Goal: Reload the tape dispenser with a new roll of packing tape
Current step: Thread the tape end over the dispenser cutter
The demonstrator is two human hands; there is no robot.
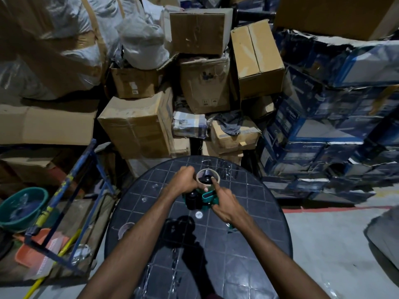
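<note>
Now tape roll [208, 177] on dispenser [201, 198] — between left hand [185, 179], right hand [223, 202]

Storeroom or warehouse back area, dim light. Brown cardboard boxes [138, 124] stacked unevenly against the back, some dented and taped. Right side: wall of blue printed cartons [319, 134], torn along the top edge. Upper left: big plastic-wrapped bundles [49, 50] bound with brown tape. A folded checked cloth [190, 124] lies wedged among the boxes. Bare grey concrete floor [323, 244] with a red painted line. Left floor clutter: blue metal frame [64, 190], green basin [23, 206], orange plastic tray [36, 249], yellow stick. Round dark table [248, 244] with a grid pattern serves as the work surface in the middle.
</note>
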